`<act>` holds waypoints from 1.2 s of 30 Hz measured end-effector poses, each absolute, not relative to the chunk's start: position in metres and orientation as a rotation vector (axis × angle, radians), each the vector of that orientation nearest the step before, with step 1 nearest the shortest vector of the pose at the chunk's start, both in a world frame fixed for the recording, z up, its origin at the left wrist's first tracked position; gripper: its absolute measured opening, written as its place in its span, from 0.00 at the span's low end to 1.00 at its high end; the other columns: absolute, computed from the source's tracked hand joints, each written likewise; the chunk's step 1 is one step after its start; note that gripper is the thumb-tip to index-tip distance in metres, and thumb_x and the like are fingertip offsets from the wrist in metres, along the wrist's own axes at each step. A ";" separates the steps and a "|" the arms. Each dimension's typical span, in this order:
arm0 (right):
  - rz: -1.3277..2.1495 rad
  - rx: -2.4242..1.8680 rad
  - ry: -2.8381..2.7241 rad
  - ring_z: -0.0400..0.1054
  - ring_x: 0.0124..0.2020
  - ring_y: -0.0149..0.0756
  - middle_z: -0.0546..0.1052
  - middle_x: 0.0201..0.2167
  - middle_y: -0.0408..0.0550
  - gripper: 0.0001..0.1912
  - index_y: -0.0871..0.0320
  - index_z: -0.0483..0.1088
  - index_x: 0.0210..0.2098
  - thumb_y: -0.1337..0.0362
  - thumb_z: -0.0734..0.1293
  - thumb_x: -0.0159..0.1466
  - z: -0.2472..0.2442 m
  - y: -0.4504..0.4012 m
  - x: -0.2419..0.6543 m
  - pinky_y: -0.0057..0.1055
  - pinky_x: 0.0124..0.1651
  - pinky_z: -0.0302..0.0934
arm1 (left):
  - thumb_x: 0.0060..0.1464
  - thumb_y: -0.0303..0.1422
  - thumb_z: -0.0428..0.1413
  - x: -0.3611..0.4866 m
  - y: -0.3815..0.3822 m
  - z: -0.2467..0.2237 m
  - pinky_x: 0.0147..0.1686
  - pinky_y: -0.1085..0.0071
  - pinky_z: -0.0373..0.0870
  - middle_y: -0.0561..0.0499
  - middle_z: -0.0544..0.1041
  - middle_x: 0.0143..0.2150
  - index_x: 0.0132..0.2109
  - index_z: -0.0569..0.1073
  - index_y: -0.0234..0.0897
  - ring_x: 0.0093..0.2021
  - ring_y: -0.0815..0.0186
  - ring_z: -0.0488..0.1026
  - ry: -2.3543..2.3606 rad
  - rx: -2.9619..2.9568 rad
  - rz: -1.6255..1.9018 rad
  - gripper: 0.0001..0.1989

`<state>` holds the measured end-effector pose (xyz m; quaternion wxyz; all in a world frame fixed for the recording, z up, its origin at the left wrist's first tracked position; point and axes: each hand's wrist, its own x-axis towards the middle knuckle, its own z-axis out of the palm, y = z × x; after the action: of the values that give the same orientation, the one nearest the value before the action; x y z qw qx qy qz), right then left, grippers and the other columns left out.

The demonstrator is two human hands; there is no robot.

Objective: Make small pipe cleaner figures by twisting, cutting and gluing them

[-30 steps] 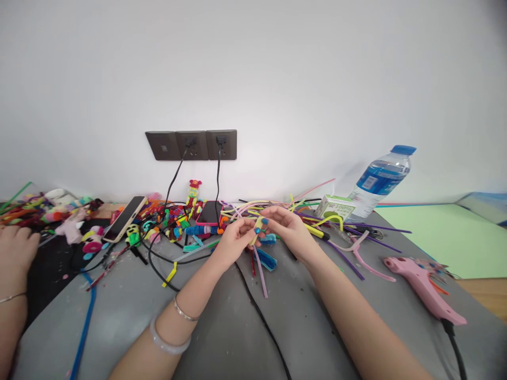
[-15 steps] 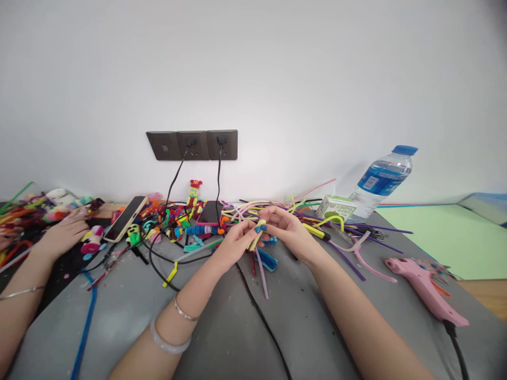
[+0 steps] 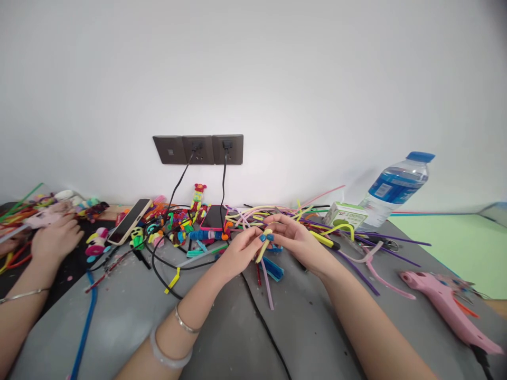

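Strip of yellow fuzz (image 3: 262,253) mid-frame's pinched by the left hand (image 3: 236,255) and right hand (image 3: 304,246), shaping step I guess, so next calls for a steady grip.

pale yellow strip (image 3: 262,253) between fingers (image 3: 283,241)

The scene is viewed by one head-worn camera, set above the near side of the matte grey tabletop (image 3: 130,316) and aimed forward and down. The flat white painted wall (image 3: 253,79) is faced almost squarely at the far side. The person's bare left hand (image 3: 240,250) and bare right hand (image 3: 297,241) are seen from behind and above, at close range. The pale green flat sheet (image 3: 455,237) is cut off at right.
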<state>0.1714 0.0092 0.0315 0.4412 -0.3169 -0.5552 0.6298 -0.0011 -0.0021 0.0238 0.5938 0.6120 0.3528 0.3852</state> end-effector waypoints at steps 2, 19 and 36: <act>1.553 -0.793 -1.394 0.69 0.34 0.33 0.75 0.35 0.45 0.18 0.55 0.68 0.44 0.58 0.74 0.58 0.031 0.009 0.172 0.32 0.39 0.64 | 0.59 0.49 0.53 -0.001 -0.003 0.024 0.26 0.74 0.57 0.56 0.63 0.26 0.35 0.69 0.35 0.24 0.72 0.58 0.821 1.429 0.913 0.19; 1.623 -0.874 -1.216 0.69 0.31 0.35 0.75 0.32 0.45 0.22 0.53 0.69 0.42 0.54 0.77 0.53 0.031 0.008 0.170 0.31 0.33 0.61 | 0.49 0.45 0.63 0.002 0.000 0.020 0.28 0.74 0.66 0.54 0.69 0.29 0.33 0.69 0.35 0.26 0.72 0.66 0.735 1.076 0.897 0.18; 1.674 -0.828 -1.293 0.71 0.33 0.35 0.76 0.34 0.45 0.19 0.54 0.66 0.44 0.59 0.74 0.56 0.028 0.008 0.169 0.33 0.38 0.65 | 0.45 0.35 0.60 0.000 0.002 0.026 0.26 0.74 0.64 0.55 0.66 0.25 0.31 0.69 0.35 0.23 0.74 0.63 0.778 0.928 0.760 0.09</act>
<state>0.1687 0.0076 0.0279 0.4216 -0.3305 -0.5162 0.6683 -0.0003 0.0025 0.0257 0.7553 0.4254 0.3565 0.3484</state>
